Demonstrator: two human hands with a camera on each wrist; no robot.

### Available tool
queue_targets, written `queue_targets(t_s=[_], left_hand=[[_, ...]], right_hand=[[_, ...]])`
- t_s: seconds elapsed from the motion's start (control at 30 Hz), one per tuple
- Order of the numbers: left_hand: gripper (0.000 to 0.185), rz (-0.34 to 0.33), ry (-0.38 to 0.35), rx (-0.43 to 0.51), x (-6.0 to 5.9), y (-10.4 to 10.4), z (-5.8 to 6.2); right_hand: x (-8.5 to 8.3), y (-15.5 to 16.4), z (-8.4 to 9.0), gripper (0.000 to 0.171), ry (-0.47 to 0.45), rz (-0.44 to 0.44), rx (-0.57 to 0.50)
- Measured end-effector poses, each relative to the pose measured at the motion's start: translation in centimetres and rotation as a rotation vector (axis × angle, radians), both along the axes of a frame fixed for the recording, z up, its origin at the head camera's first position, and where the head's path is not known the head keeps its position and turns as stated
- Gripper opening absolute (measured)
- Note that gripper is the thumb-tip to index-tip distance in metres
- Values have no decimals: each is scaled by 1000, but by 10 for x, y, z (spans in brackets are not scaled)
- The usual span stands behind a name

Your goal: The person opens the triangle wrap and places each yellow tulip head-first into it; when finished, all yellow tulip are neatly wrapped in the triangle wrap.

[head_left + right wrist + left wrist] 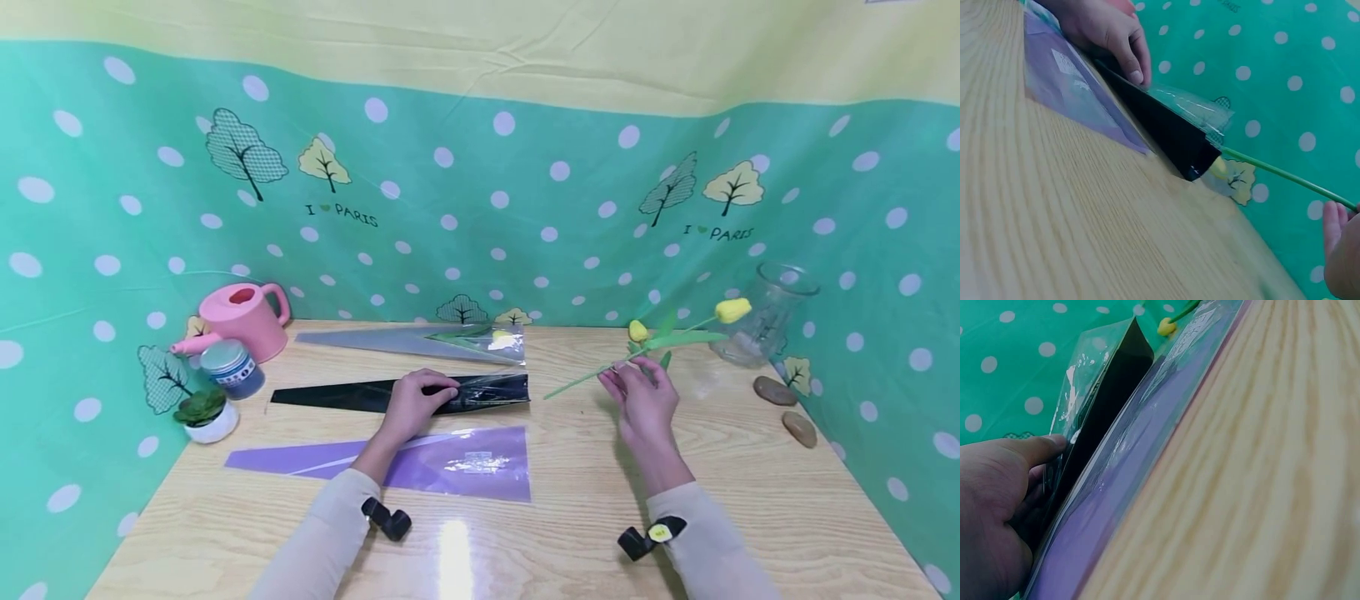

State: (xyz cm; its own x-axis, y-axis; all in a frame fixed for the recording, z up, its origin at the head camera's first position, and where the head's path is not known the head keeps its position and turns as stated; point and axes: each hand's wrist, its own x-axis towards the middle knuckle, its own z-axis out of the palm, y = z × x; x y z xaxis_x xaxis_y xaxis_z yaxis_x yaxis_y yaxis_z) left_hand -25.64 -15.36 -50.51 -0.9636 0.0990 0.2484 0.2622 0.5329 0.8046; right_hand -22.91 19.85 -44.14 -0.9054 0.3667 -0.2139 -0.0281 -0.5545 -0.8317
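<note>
Across the pale wooden table (570,533), ringed by a green polka-dot backdrop (480,208), I see three flat cone-shaped flower sleeves laid side by side: a clear one (420,342) farthest, a black plastic one (397,393) in the middle, a purple one (420,460) nearest. My left hand (412,406) rests on the black sleeve, fingers curled over its upper layer near the wide mouth, and the left wrist view shows the thumb lifting that clear film. My right hand (645,400) pinches the green stem of a yellow artificial tulip sprig (660,340), held off the table, right of the sleeve's mouth. I judge the step to be opening the sleeve; next, the stem end needs aiming into that narrow gap.
</note>
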Motion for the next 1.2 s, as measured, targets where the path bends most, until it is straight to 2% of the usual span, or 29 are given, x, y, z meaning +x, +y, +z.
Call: queue_targets(t_s=[0.07, 0.23, 0.57, 0.93, 1.07, 1.2], left_hand=[[10, -2, 4, 0, 0, 0, 0], [10, -11, 8, 13, 1, -1, 0], [10, -5, 3, 9, 1, -1, 1], [9, -12, 1, 14, 1, 1, 2], [10, -10, 8, 7, 1, 0, 1], [11, -11, 12, 3, 1, 0, 0]], right_hand=[[-5, -4, -3, 26, -9, -36, -44], [-14, -20, -14, 25, -21, -75, -52], [-13, -68, -38, 31, -109, -59, -9], [-3, -97, -42, 28, -163, 3, -106], [0, -101, -41, 29, -172, 13, -103], [2, -103, -40, 21, -172, 18, -90]])
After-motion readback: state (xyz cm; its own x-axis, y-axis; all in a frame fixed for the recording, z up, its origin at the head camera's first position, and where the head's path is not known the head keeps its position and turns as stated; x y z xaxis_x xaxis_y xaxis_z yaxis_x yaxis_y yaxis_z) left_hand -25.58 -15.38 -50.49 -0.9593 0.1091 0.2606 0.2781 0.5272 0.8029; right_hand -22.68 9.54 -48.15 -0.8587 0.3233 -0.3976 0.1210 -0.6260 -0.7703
